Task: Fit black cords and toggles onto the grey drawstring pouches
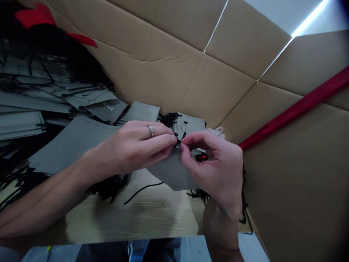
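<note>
My left hand (133, 145), with a ring on one finger, is closed in a pinch at the centre of the view. My right hand (218, 167) pinches from the other side, its thumb and forefinger almost touching the left fingertips. Between them is a short black cord (179, 141), mostly covered by the fingers. Below the fingertips hangs a flat grey pouch-like piece (174, 174); whether the cord is fixed to it is hidden. Against the right palm shows a small black-and-red object (201, 157), too covered to name.
Many flat grey pieces with black cords (71, 142) are heaped on the left. A smaller stack (193, 123) lies beyond my hands. Cardboard walls (158, 69) enclose the back and right, crossed by a red strip (294, 107). A loose black cord (141, 189) lies on the table (131, 222).
</note>
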Action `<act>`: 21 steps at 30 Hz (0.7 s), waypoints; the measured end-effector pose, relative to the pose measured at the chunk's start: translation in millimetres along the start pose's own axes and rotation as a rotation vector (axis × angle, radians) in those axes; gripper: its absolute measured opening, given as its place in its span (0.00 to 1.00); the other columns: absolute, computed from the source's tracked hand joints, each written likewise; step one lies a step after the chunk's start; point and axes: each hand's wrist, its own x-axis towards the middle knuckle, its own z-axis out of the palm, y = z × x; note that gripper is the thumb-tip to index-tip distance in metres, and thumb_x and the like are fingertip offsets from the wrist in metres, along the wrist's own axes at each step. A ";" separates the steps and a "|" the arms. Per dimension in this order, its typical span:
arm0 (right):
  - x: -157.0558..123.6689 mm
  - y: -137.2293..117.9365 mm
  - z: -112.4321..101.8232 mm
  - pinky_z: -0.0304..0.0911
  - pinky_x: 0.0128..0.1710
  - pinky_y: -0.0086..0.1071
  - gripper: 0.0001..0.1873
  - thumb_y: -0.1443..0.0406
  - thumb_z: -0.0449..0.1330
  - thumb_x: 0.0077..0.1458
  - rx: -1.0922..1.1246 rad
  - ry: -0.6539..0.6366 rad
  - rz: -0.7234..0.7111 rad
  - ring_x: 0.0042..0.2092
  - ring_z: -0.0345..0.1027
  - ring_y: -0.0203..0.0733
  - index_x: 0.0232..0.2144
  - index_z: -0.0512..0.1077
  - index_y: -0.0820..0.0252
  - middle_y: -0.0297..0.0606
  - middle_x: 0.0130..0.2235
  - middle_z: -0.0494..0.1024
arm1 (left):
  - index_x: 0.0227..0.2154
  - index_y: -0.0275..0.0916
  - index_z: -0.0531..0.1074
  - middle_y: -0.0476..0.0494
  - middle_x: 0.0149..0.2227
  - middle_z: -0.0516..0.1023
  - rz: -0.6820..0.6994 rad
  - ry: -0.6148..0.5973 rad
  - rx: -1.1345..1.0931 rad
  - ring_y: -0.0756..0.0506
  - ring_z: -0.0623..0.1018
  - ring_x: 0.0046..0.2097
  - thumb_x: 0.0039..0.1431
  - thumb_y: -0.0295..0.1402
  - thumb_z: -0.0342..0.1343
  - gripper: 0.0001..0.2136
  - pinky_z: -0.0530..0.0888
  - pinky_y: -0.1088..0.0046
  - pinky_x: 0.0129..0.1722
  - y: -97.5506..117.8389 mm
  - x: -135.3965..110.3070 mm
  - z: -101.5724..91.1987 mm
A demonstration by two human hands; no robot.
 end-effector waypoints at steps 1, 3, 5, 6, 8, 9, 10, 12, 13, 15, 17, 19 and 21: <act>0.1 0.0 -0.4 0.78 0.38 0.28 0.08 0.74 0.67 0.63 -0.018 -0.002 -0.028 0.34 0.80 0.34 0.37 0.81 0.57 0.29 0.35 0.86 | 0.47 0.40 0.78 0.46 0.42 0.89 -0.009 -0.002 -0.014 0.47 0.90 0.40 0.74 0.27 0.67 0.05 0.88 0.75 0.47 0.4 -0.7 -0.6; 0.9 0.8 -2.2 0.77 0.38 0.28 0.08 0.74 0.66 0.64 -0.051 -0.011 -0.080 0.35 0.80 0.34 0.37 0.81 0.57 0.30 0.35 0.86 | 0.46 0.39 0.77 0.46 0.42 0.89 -0.007 -0.010 -0.035 0.47 0.90 0.39 0.74 0.28 0.67 0.04 0.88 0.75 0.47 1.7 -1.9 -0.9; 1.7 1.9 -4.3 0.78 0.39 0.28 0.08 0.74 0.66 0.65 -0.068 -0.023 -0.112 0.35 0.80 0.35 0.37 0.81 0.57 0.30 0.35 0.86 | 0.45 0.38 0.77 0.45 0.42 0.89 -0.001 -0.002 -0.027 0.47 0.90 0.40 0.74 0.28 0.67 0.04 0.88 0.74 0.47 3.7 -2.8 0.3; 1.9 2.2 -5.1 0.78 0.39 0.28 0.08 0.74 0.66 0.65 -0.071 -0.025 -0.121 0.35 0.80 0.35 0.37 0.81 0.57 0.30 0.35 0.86 | 0.46 0.38 0.77 0.44 0.42 0.89 -0.004 0.010 -0.013 0.47 0.90 0.40 0.75 0.28 0.67 0.04 0.88 0.74 0.47 5.0 -3.2 1.3; 1.8 2.0 -5.5 0.78 0.40 0.28 0.07 0.74 0.66 0.66 -0.075 -0.017 -0.130 0.36 0.81 0.35 0.37 0.81 0.58 0.31 0.36 0.87 | 0.47 0.37 0.77 0.44 0.42 0.89 -0.013 0.028 0.015 0.47 0.91 0.41 0.75 0.28 0.67 0.04 0.89 0.75 0.49 7.5 -4.1 3.2; 1.4 1.6 -4.9 0.78 0.40 0.28 0.07 0.74 0.66 0.66 -0.079 -0.004 -0.134 0.36 0.81 0.34 0.37 0.81 0.58 0.31 0.36 0.87 | 0.47 0.36 0.78 0.44 0.43 0.89 -0.018 0.031 0.026 0.47 0.91 0.42 0.75 0.27 0.67 0.05 0.89 0.74 0.49 8.6 -4.5 3.8; 1.0 1.1 -4.0 0.78 0.40 0.27 0.07 0.74 0.66 0.66 -0.084 0.012 -0.139 0.36 0.81 0.34 0.37 0.81 0.59 0.31 0.36 0.86 | 0.48 0.36 0.78 0.44 0.44 0.89 -0.024 0.028 0.036 0.46 0.91 0.43 0.74 0.27 0.68 0.06 0.89 0.74 0.51 9.4 -5.0 4.1; 0.4 0.2 -1.7 0.77 0.40 0.27 0.07 0.75 0.66 0.66 -0.092 0.042 -0.141 0.35 0.81 0.33 0.37 0.81 0.59 0.31 0.35 0.86 | 0.50 0.34 0.79 0.42 0.46 0.90 -0.029 0.027 0.048 0.46 0.91 0.45 0.72 0.26 0.70 0.08 0.89 0.73 0.54 10.2 -5.6 3.7; 0.2 -0.1 -0.6 0.77 0.40 0.26 0.07 0.75 0.66 0.66 -0.094 0.052 -0.137 0.35 0.81 0.33 0.37 0.81 0.60 0.31 0.35 0.86 | 0.50 0.33 0.79 0.41 0.47 0.90 -0.031 0.026 0.051 0.46 0.91 0.46 0.71 0.26 0.71 0.09 0.89 0.73 0.55 10.2 -5.7 3.1; 0.0 -0.1 1.1 0.77 0.40 0.27 0.07 0.75 0.66 0.66 -0.096 0.065 -0.130 0.35 0.81 0.33 0.37 0.81 0.60 0.31 0.35 0.86 | 0.50 0.33 0.79 0.41 0.47 0.90 -0.020 0.033 0.051 0.46 0.91 0.46 0.71 0.26 0.71 0.10 0.89 0.73 0.55 9.9 -5.4 1.5; -0.4 0.1 2.3 0.77 0.40 0.27 0.07 0.75 0.66 0.66 -0.103 0.069 -0.135 0.35 0.81 0.34 0.37 0.81 0.60 0.31 0.35 0.86 | 0.50 0.33 0.79 0.41 0.46 0.90 -0.002 0.019 0.067 0.46 0.91 0.45 0.73 0.26 0.69 0.08 0.90 0.73 0.53 9.8 -4.7 0.1; -1.2 -0.1 3.8 0.77 0.40 0.28 0.07 0.74 0.66 0.66 -0.121 0.074 -0.151 0.35 0.81 0.34 0.37 0.81 0.60 0.32 0.35 0.86 | 0.50 0.35 0.78 0.41 0.44 0.90 0.009 0.010 0.084 0.46 0.91 0.44 0.75 0.27 0.67 0.06 0.90 0.73 0.52 10.4 -4.1 -0.1; -2.4 -0.8 6.0 0.77 0.41 0.29 0.06 0.74 0.67 0.66 -0.152 0.089 -0.175 0.36 0.82 0.36 0.37 0.81 0.60 0.33 0.36 0.87 | 0.49 0.36 0.77 0.41 0.43 0.89 0.009 0.025 0.077 0.45 0.91 0.42 0.76 0.29 0.66 0.04 0.90 0.72 0.49 11.6 -3.9 1.4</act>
